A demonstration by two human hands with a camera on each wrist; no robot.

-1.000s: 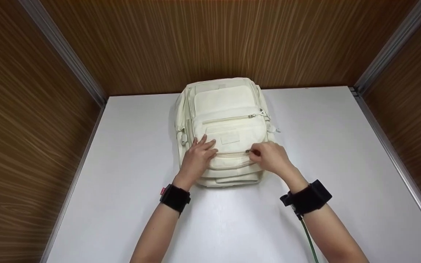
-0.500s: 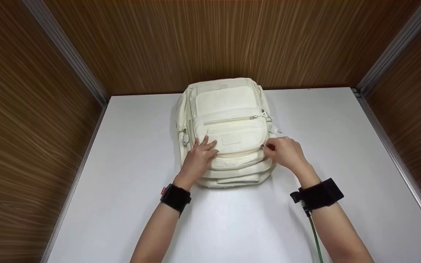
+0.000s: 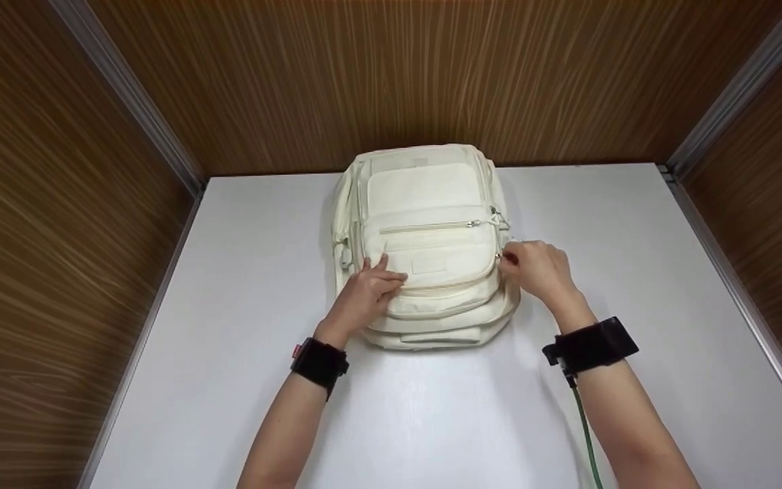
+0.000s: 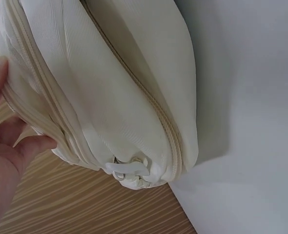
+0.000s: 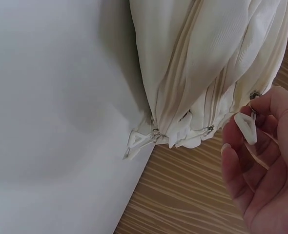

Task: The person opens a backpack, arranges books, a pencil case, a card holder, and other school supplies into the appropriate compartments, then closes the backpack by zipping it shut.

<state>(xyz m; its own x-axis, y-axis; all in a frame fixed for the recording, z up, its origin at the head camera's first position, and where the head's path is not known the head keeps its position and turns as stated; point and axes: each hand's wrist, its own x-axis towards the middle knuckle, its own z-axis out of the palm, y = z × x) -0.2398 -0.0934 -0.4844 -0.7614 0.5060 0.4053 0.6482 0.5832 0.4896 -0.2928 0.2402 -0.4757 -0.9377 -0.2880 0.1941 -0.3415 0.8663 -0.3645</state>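
Note:
A cream backpack (image 3: 432, 190) lies front side up on the white table. My left hand (image 3: 364, 293) rests on the left of its front pocket, fingers spread; in the left wrist view the fingers (image 4: 36, 145) touch the pocket's edge beside a zipper seam. At the pocket's right edge, my right hand (image 3: 537, 268) pinches a zipper pull (image 5: 246, 126) between thumb and index finger, its white triangular loop hanging below them. Another white pull (image 5: 136, 139) dangles from a lower zipper. A second front zipper (image 3: 425, 227) crosses the bag above the hands.
The white table (image 3: 241, 305) surrounds the bag. A wood-grain wall (image 3: 398, 75) stands right behind it, with side walls at left and right in metal frames. Black bands (image 3: 591, 348) circle both wrists; a green cable (image 3: 588, 435) runs from the right one.
My right hand has moved right and then up along the pocket zipper, carrying the pull round the right corner. The left hand stays on the pocket, almost still.

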